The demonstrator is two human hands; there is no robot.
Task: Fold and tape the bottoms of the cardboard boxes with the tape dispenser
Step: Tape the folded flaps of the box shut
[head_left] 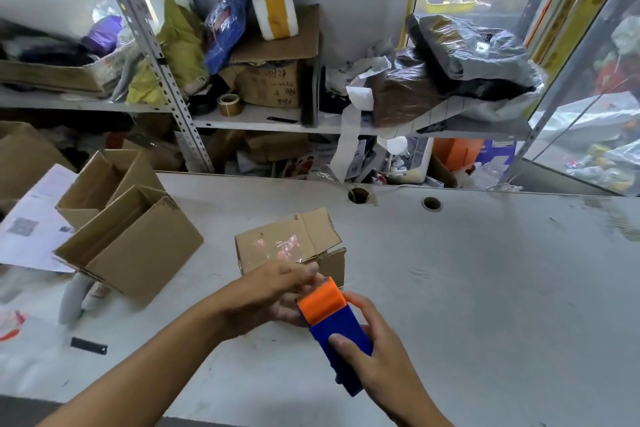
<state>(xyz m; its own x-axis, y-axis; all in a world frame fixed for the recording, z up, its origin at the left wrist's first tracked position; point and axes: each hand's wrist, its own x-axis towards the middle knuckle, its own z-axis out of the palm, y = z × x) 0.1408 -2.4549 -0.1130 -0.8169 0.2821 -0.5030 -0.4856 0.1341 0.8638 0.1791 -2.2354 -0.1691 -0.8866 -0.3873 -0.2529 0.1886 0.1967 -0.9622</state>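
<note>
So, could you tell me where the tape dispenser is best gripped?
Grip the tape dispenser around its blue body, from the rear right, as the right hand does. Its long flat sides suit a wrap, and that leaves the orange front end free toward the small cardboard box.

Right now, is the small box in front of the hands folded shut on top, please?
Shut: the small box has its flaps folded flat, with shiny clear tape across them.
</note>
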